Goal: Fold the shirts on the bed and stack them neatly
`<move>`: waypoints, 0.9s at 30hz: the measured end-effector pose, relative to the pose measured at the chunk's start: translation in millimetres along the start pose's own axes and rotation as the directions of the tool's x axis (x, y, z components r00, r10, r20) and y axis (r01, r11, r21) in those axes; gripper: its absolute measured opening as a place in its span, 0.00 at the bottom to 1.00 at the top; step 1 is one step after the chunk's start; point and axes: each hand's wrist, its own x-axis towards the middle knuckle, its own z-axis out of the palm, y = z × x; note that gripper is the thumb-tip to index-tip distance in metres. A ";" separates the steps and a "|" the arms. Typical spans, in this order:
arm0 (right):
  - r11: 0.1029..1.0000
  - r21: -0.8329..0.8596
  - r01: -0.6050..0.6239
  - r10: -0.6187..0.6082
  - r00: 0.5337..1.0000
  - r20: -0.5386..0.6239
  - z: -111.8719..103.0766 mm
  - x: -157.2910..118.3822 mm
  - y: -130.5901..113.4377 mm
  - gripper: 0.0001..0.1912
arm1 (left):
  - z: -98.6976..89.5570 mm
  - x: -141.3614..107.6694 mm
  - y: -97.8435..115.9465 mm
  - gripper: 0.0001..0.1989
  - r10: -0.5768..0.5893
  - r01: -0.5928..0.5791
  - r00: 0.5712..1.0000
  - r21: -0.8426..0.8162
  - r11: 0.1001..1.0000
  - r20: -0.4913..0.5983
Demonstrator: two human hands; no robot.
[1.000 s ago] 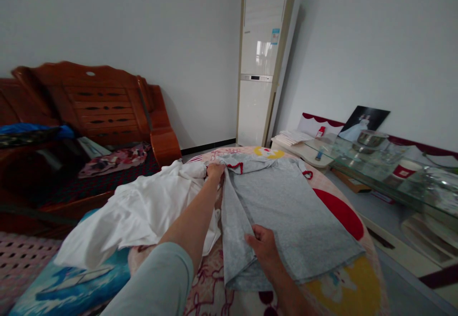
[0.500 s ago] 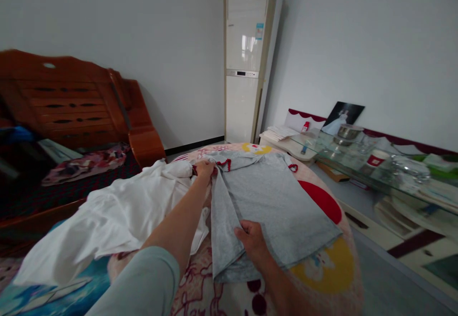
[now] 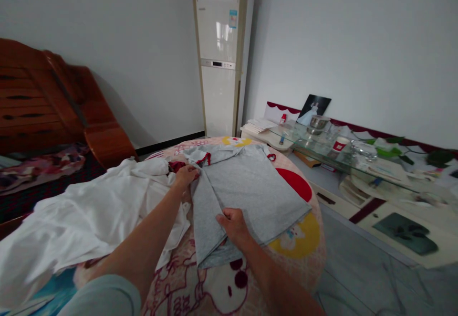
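Observation:
A grey shirt with red trim lies on a round table covered by a patterned cloth. Its left side is folded inward over the body. My left hand is closed on the shirt's upper left edge, near the red trim. Lower down, my right hand pinches the folded edge near the hem between thumb and fingers. A crumpled white garment lies to the left, partly under my left forearm, with a dark red bit of cloth at its upper end.
A wooden sofa stands at the left. Behind the table is a tall white air conditioner. Along the right wall, a low cabinet with a glass top bears a paper cup, a metal bowl and a photo.
The head view has turned to the right, so everything sits further left in the picture. Both hands keep their hold on the grey shirt, and its fold looks much the same.

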 end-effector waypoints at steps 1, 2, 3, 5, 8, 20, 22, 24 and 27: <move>0.997 -0.065 0.049 -0.052 0.998 -0.041 -5.7 1.8 -2.6 0.15 | -1.6 -3.7 2.4 0.08 -0.017 0.017 1.000 0.019 1.000 -0.003; 0.982 -0.158 0.102 -0.120 0.987 -0.110 -14.8 4.2 -5.3 0.14 | -2.7 -8.0 5.4 0.10 -0.034 0.034 0.999 0.041 0.999 -0.007; 0.949 -0.275 0.151 -0.209 0.959 -0.194 -27.8 6.9 -8.0 0.14 | -3.2 -13.2 8.6 0.11 -0.038 0.038 0.999 0.064 0.997 -0.011; 0.846 -0.526 0.092 -0.349 0.842 -0.413 -64.5 12.3 -11.7 0.15 | -1.6 -27.2 14.2 0.15 0.017 -0.016 1.000 0.096 0.995 -0.006; 0.675 -0.710 -0.200 -0.435 0.670 -0.602 -132.8 15.6 -9.7 0.20 | 6.1 -55.2 15.9 0.17 0.165 -0.171 0.984 0.083 0.982 0.070; 0.278 -0.662 -0.696 -0.260 0.609 -0.749 -212.1 3.1 19.0 0.17 | 28.5 -103.6 0.9 0.12 0.406 -0.407 0.913 0.081 0.910 0.027; 0.283 -0.695 -0.661 -0.272 0.640 -0.719 -204.8 4.2 13.0 0.16 | 29.2 -103.3 1.0 0.12 0.413 -0.414 0.910 0.076 0.907 0.029; 0.286 -0.754 -0.592 -0.292 0.695 -0.657 -193.6 5.4 8.1 0.15 | 29.9 -102.9 0.1 0.12 0.412 -0.414 0.910 0.073 0.908 0.031; 0.264 -0.846 -0.463 -0.303 0.793 -0.529 -171.9 6.1 8.0 0.14 | 31.1 -101.7 -2.3 0.12 0.420 -0.422 0.907 0.072 0.904 0.035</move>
